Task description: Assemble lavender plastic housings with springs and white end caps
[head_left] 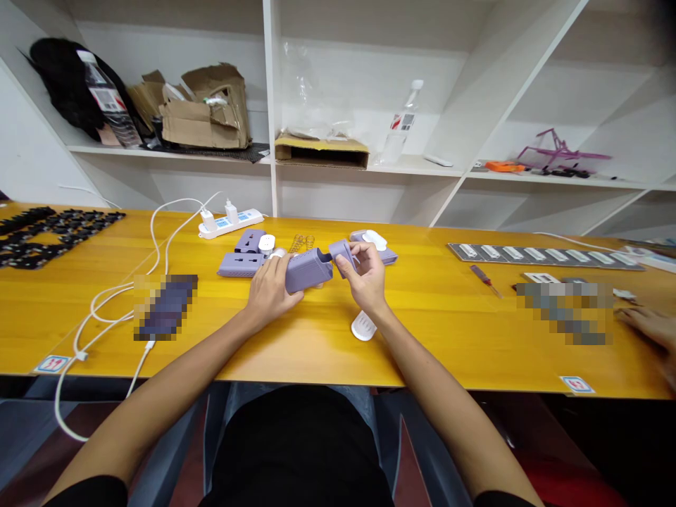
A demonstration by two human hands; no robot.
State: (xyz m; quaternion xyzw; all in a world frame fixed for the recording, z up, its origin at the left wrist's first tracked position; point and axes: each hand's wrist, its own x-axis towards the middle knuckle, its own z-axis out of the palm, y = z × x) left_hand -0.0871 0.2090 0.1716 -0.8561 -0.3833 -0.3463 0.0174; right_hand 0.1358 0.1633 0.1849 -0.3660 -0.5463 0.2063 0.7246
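Note:
My left hand [268,290] is closed around a long purple plastic housing [309,272], held tilted above the table. Pinched in my right hand [368,276] is a smaller purple plastic piece [342,256], close against the housing's right end; a dark part shows between the two. Below my right wrist lies a white round slotted piece [362,327]. Left of my hands are purple socket panels [240,265] and a white round socket piece [267,243]. Thin coiled wires [302,243] lie behind the housing. Another purple part [391,258] with a white oval piece [374,240] sits behind my right hand.
A white power strip [230,223] with plugged chargers and cables stands at the back left, near a blurred phone [167,307]. Black parts [68,229] cover the far left. Rightward are a screwdriver [484,279], a long grey strip [543,256] and another person's hand [647,324].

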